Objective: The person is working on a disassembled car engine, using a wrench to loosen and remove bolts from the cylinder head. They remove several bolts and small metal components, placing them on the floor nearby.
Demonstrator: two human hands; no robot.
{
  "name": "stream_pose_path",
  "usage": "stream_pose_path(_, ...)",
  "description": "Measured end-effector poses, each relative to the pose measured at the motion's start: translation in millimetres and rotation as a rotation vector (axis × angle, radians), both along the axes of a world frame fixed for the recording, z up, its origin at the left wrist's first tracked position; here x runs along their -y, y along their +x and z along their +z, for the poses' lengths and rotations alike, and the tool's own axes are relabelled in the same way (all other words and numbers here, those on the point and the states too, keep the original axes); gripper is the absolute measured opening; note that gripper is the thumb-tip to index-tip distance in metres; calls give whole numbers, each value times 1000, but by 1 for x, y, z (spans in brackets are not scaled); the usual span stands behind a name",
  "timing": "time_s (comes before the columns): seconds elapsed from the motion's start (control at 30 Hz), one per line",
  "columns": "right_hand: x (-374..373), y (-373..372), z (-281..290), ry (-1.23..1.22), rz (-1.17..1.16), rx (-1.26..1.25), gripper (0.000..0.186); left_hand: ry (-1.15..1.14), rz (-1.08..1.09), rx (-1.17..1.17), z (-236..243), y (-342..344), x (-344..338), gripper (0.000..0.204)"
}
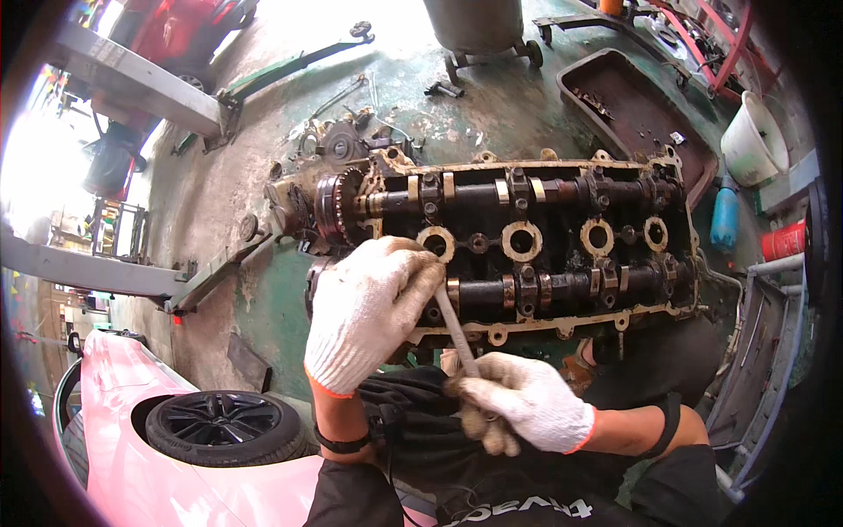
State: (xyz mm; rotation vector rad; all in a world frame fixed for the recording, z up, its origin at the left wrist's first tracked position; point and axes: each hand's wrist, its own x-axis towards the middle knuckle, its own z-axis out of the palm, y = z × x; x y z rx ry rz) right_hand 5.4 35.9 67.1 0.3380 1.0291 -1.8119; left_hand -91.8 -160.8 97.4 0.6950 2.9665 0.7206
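An open cylinder head (pixel 553 246), dark with oil, lies in front of me with two camshafts in it, held by bolted bearing caps. My left hand (pixel 373 307), in a white knit glove, is closed around the upper end of a grey metal wrench (pixel 455 327) at the near camshaft. The wrench's far end is hidden under those fingers. Gripping its lower end is my right hand (pixel 531 404), gloved alike, close to my body. A toothed timing sprocket (pixel 338 208) sits on the left end of the far camshaft.
A brown tray (pixel 637 105) with small parts, a white bucket (pixel 755 139) and a blue bottle (pixel 724 215) stand at right. Beyond the head, greasy parts (pixel 338 140) lie on the floor. A pink car (pixel 132 378) and grey lift arms (pixel 97 263) are at left.
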Motion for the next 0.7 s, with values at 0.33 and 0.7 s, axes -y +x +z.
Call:
stream_pose_path(0.33, -34, -15, 11, -3, -603, -35, 32, -37, 28, -78, -4, 5, -4, 19)
stream_pose_path(0.7, -63, -33, 12, 69, -1057, -453, 27, -81, -75, -117, -6, 10, 2, 24)
